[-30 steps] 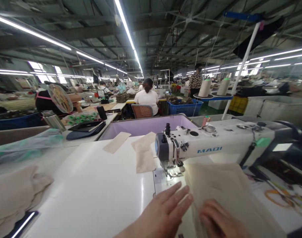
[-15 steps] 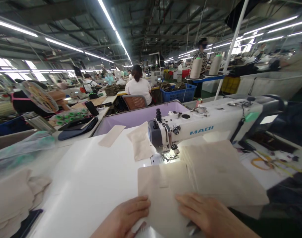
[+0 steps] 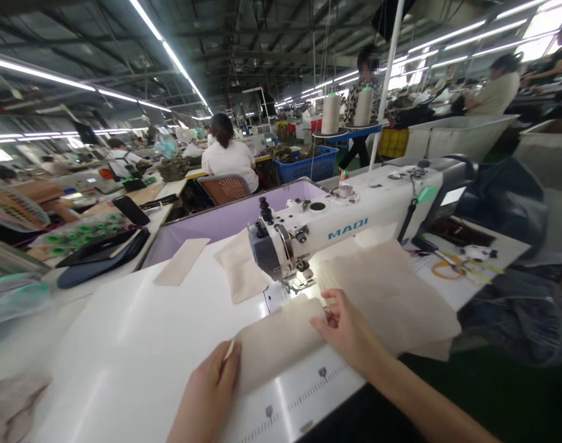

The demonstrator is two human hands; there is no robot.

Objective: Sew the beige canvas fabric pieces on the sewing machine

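A beige fabric piece (image 3: 281, 346) is bent into a curve in front of the sewing machine (image 3: 354, 215). Between thumb and fingers, my left hand (image 3: 215, 376) pinches its left edge. At the opposite end, my right hand (image 3: 349, 337) grips the right edge with curled fingers, close to the presser foot (image 3: 303, 282). Something small and dark shows at those fingers, too unclear to name. A larger beige fabric panel (image 3: 386, 289) lies right of the needle, under the machine arm. Left of the machine head rests a small beige piece (image 3: 240, 271).
A flat beige strip (image 3: 181, 261) lies at the table's far left edge, before a lilac bin (image 3: 202, 215). Orange-handled scissors (image 3: 448, 268) lie at the right. Thread cones (image 3: 330, 115) stand behind the machine. A co-worker (image 3: 229, 157) sits ahead, back turned.
The fabric, flat under both hands before, is now lifted and curved between them. My right hand has moved up toward the needle; my left now pinches the edge. The view has swung right.
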